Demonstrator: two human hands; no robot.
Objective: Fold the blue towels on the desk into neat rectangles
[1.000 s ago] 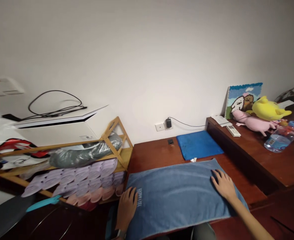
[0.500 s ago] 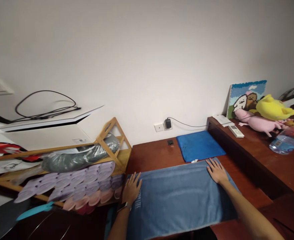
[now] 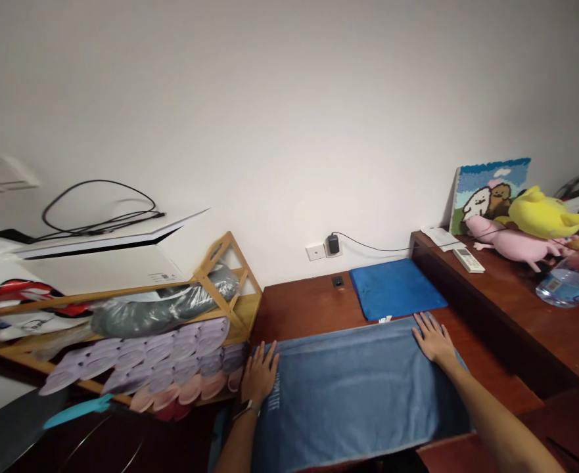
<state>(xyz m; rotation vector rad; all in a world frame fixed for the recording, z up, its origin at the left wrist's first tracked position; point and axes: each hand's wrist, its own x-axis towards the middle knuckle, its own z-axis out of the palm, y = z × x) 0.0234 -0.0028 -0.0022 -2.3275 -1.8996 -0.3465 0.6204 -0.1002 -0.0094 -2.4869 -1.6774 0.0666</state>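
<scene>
A grey-blue towel lies spread flat on the dark red wooden desk. My left hand rests open on the towel's far left corner, fingers spread, a watch on the wrist. On the far right corner my right hand lies open and flat, fingers pointing away from me. Neither hand holds anything. The towel's near edge hangs over the desk's front.
A folded bright blue cloth lies just behind the towel. A wooden rack with rolled purple and pink cloths stands left. On the raised shelf at right are a remote, plush toys and a water bottle. A charger sits in the wall socket.
Both hands have slid from the towel's middle sides out to its far corners and spread flat. The view has shifted slightly.
</scene>
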